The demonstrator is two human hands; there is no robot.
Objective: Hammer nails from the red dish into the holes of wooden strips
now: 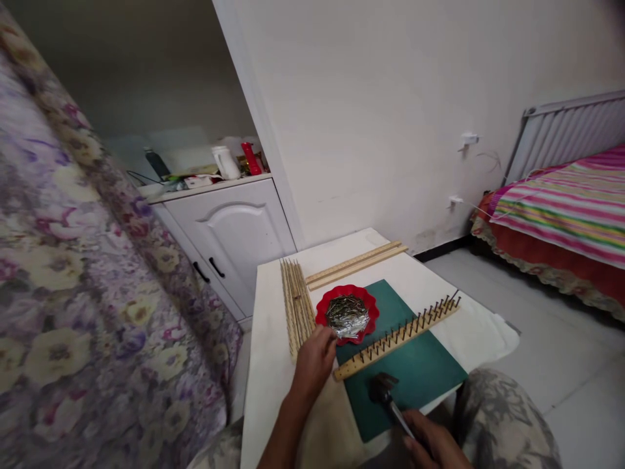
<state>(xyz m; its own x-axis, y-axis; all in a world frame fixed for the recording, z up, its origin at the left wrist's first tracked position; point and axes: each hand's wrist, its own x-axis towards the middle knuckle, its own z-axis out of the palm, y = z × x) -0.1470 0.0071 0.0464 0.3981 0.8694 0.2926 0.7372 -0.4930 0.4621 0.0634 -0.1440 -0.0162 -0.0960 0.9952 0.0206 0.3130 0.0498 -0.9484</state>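
My right hand (430,440) is wrapped round the handle of a hammer (385,389), its dark head over the green mat (420,378). A wooden strip (347,369) lies across the mat, with two rows of nails (415,324) standing upright along most of its length. At its near left end the wood is bare of nails and shows small holes. My left hand (316,357) is closed in a pinch between that end and a red scalloped bowl (372,311). Loose nails (347,315) fill the bowl. Whatever the left fingertips hold is too small to make out.
Several wooden strips (295,296) lie on the white table (266,339) left of the bowl, some with nail points sticking up. More strips (356,262) rest at the back. A floral curtain (122,293) hangs at left; a bed (576,202) stands at right.
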